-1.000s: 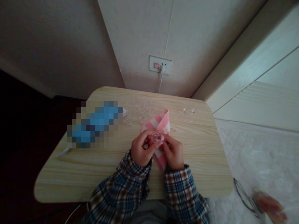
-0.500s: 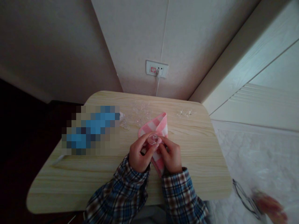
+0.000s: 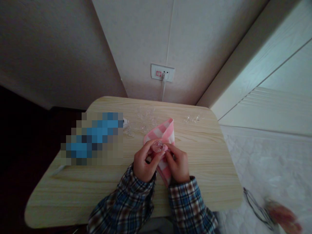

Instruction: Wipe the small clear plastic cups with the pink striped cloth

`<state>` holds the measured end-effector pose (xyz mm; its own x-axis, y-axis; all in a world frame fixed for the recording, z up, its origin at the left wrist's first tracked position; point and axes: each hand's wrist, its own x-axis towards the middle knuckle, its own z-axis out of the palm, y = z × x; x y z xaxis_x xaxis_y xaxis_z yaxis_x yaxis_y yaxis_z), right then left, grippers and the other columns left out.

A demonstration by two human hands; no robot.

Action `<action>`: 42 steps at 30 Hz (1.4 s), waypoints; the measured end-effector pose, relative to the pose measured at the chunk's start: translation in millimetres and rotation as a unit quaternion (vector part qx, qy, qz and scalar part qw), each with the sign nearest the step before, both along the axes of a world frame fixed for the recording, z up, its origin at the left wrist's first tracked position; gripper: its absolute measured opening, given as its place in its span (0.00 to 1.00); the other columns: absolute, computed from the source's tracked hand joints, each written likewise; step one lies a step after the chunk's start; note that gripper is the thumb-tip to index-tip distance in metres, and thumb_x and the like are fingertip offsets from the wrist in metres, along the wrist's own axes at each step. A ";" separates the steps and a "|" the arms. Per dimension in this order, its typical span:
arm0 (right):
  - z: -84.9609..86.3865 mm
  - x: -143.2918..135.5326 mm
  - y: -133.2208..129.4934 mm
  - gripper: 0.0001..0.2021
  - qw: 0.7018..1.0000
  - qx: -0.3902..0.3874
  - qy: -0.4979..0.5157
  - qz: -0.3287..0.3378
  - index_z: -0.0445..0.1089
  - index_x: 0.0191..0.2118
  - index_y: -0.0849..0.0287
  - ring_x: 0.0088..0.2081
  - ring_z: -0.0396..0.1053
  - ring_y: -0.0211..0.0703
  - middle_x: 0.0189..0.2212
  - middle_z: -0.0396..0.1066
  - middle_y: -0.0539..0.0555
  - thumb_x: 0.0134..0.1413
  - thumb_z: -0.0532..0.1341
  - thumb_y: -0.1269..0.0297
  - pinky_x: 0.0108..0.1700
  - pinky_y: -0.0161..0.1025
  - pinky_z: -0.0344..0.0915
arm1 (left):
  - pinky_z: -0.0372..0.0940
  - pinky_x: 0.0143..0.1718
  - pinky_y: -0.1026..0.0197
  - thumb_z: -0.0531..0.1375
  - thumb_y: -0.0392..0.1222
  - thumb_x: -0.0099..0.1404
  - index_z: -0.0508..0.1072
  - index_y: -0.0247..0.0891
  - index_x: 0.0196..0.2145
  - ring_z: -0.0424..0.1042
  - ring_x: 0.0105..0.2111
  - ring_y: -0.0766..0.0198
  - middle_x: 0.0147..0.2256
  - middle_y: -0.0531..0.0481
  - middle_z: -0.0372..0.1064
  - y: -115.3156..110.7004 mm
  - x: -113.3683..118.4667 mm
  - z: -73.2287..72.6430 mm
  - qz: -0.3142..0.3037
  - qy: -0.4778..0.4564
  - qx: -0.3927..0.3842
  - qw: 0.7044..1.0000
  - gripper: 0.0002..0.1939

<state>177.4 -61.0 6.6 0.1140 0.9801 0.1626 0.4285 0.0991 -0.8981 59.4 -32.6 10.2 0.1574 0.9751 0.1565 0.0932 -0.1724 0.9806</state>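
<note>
My left hand is closed, pinching a small clear round piece like a tiny cup between thumb and fingers. A pink-and-white checked cloth lies under both hands, spread over the tabletop. My right hand grips a bunched bit of that cloth and presses it against the side of the clear piece. The two hands meet above the middle of the cloth. What exactly the clear piece is, I cannot make out.
Several clear pieces lie behind the cloth on the wooden table. More small clear pieces sit at the back right. A pixelated blue object is at the left. A wall socket holds a plug. At lower right is a blurred red thing.
The clear piece has turned and tilted slightly in my fingers. Both hands keep nearly the same place and grip, and the whole view has shifted a little.
</note>
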 end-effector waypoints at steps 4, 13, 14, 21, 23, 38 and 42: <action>0.2 -0.3 -0.2 0.12 1.000 -0.002 0.004 -0.013 0.67 0.42 0.55 0.32 0.68 0.40 0.34 0.72 0.51 0.54 0.52 0.69 0.36 0.35 0.63 | 0.67 0.29 0.65 0.59 0.40 0.54 0.66 0.34 0.42 0.71 0.29 0.63 0.33 0.45 0.70 -0.3 -1.9 0.3 -0.004 0.014 -0.001 1.000 0.17; -2.9 0.5 -0.4 0.13 1.000 -0.004 -0.009 -0.001 0.67 0.43 0.56 0.35 0.67 0.41 0.35 0.71 0.52 0.52 0.52 0.70 0.37 0.36 0.63 | 0.64 0.23 0.69 0.64 0.39 0.47 0.62 0.36 0.33 0.70 0.26 0.66 0.27 0.50 0.69 1.5 1.1 0.4 0.032 -0.031 -0.022 0.999 0.16; -2.8 0.4 -0.5 0.13 1.000 -0.005 -0.009 -0.003 0.67 0.43 0.56 0.35 0.67 0.41 0.35 0.71 0.52 0.53 0.52 0.70 0.37 0.36 0.63 | 0.64 0.23 0.69 0.63 0.39 0.48 0.63 0.36 0.34 0.70 0.26 0.66 0.28 0.50 0.69 1.4 1.6 1.3 0.028 -0.029 -0.020 0.999 0.16; -1.1 -0.5 0.4 0.12 1.000 -0.004 0.004 -0.010 0.67 0.42 0.55 0.33 0.68 0.40 0.33 0.72 0.51 0.53 0.52 0.69 0.36 0.35 0.63 | 0.66 0.25 0.67 0.61 0.41 0.52 0.67 0.35 0.37 0.71 0.28 0.64 0.30 0.48 0.70 1.1 3.0 4.3 0.025 -0.010 -0.008 1.000 0.15; -1.5 -0.3 0.7 0.12 1.000 0.001 0.002 -0.005 0.67 0.42 0.55 0.33 0.68 0.40 0.34 0.72 0.51 0.53 0.52 0.70 0.36 0.35 0.63 | 0.65 0.23 0.68 0.62 0.40 0.50 0.66 0.35 0.34 0.70 0.26 0.65 0.27 0.49 0.70 1.6 2.5 3.1 0.025 -0.011 -0.010 1.000 0.13; -4.0 -0.9 0.4 0.12 1.000 -0.022 0.003 -0.015 0.67 0.43 0.56 0.34 0.67 0.40 0.35 0.71 0.51 0.53 0.53 0.69 0.37 0.35 0.61 | 0.65 0.26 0.68 0.61 0.40 0.52 0.67 0.35 0.37 0.71 0.29 0.65 0.32 0.48 0.70 2.3 3.8 4.7 0.028 -0.022 -0.019 0.999 0.14; -4.2 -1.0 -0.1 0.11 1.000 -0.023 0.001 -0.011 0.67 0.42 0.56 0.32 0.66 0.39 0.32 0.71 0.50 0.53 0.52 0.69 0.34 0.34 0.61 | 0.64 0.23 0.68 0.62 0.39 0.50 0.64 0.35 0.33 0.70 0.25 0.66 0.27 0.50 0.70 2.7 1.5 0.6 0.031 -0.022 -0.027 0.999 0.12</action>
